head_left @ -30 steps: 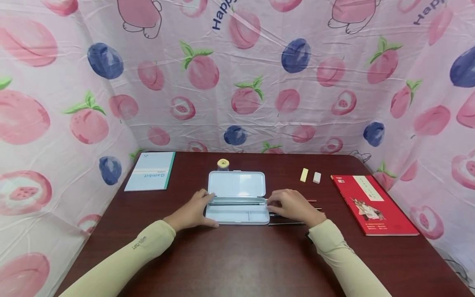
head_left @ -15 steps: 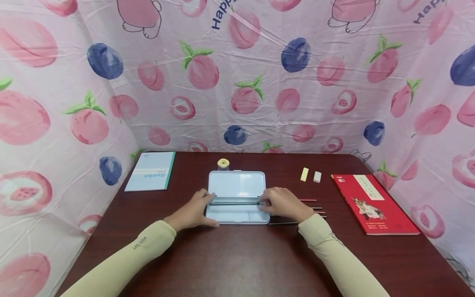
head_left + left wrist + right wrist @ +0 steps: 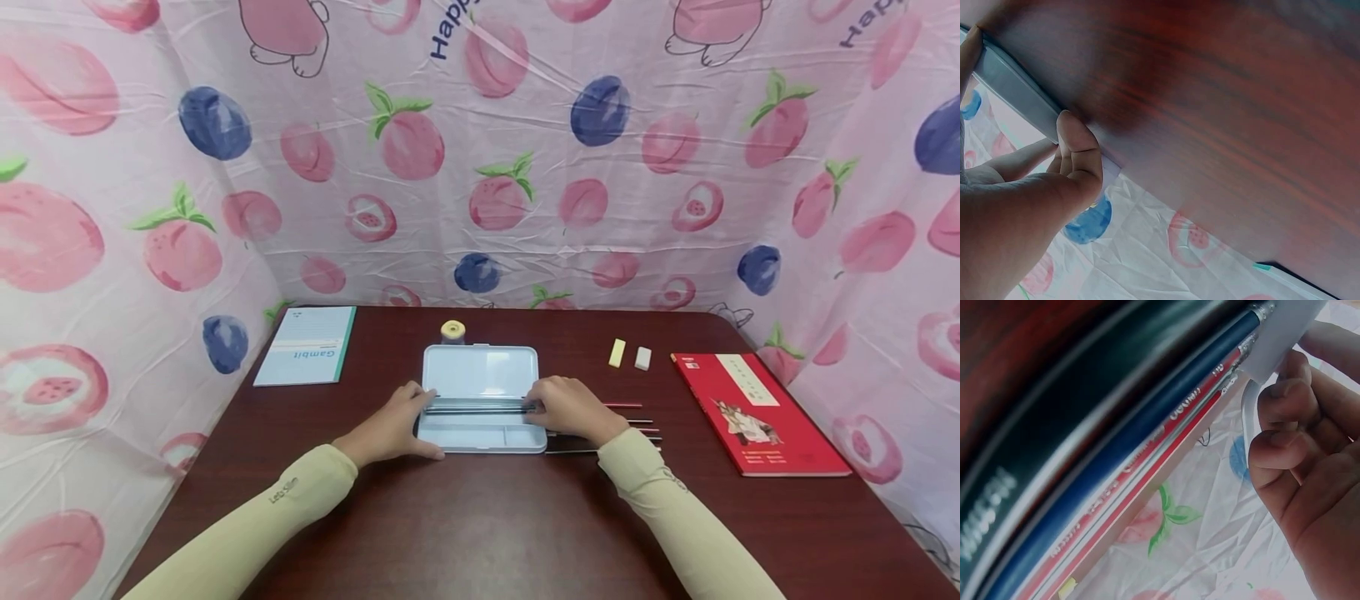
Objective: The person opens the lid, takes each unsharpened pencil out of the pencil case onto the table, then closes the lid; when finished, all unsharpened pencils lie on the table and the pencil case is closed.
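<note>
A white pencil case (image 3: pixel 461 437) lies in the middle of the table, its lid (image 3: pixel 480 371) raised at the back. My left hand (image 3: pixel 390 425) grips its left end, thumb at the front corner and fingers towards the hinge. In the left wrist view the thumb presses the edge of the case (image 3: pixel 1016 81). Thin dark pencils (image 3: pixel 476 410) lie along the rear of the tray. My right hand (image 3: pixel 573 408) reaches over the right end, curled fingers at a pencil's end; its fingertips are partly hidden. The right wrist view shows a blue pencil (image 3: pixel 1116 440) beside the case.
Several loose pencils (image 3: pixel 626 406) lie right of the case, under the right wrist. Behind it stands a yellow-topped tape roll (image 3: pixel 453 332). A yellow block (image 3: pixel 617 353) and white eraser (image 3: pixel 642 358) sit back right, near a red book (image 3: pixel 757 417). A notebook (image 3: pixel 300 350) lies back left.
My right hand has moved left, from the right edge of the case to over its tray, and uncovered more of the loose pencils. The left hand keeps its grip in place.
</note>
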### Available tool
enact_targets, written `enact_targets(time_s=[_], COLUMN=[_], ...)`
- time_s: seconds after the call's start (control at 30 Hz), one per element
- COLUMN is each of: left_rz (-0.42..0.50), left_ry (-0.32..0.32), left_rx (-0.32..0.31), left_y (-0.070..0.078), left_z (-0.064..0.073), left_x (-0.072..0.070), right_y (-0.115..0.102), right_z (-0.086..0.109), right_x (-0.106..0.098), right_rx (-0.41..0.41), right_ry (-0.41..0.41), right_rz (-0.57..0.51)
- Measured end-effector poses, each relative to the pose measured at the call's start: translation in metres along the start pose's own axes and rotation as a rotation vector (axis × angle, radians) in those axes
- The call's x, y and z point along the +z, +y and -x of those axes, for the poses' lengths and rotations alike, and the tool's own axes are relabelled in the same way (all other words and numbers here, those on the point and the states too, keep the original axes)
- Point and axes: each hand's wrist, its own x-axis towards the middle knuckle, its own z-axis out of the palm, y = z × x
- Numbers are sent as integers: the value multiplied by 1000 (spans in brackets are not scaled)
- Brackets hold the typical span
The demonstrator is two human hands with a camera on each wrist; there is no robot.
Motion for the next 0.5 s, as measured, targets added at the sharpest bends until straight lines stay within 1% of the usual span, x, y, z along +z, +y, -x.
enact_targets(time_s=[0.07, 0.27, 0.5], left_rz=[3, 16, 18], left_ry=[-1, -3, 0], left_rx=[2, 7, 12], left_y=[0, 0, 0], left_z=[0, 1, 1], left_x=[0, 0, 0], right_y=[0, 0, -1], right_z=[-1, -2, -3], right_x=[1, 1, 2], right_rx=[16, 22, -11], right_ry=[-4, -2, 6], right_rz=[-11, -9, 29])
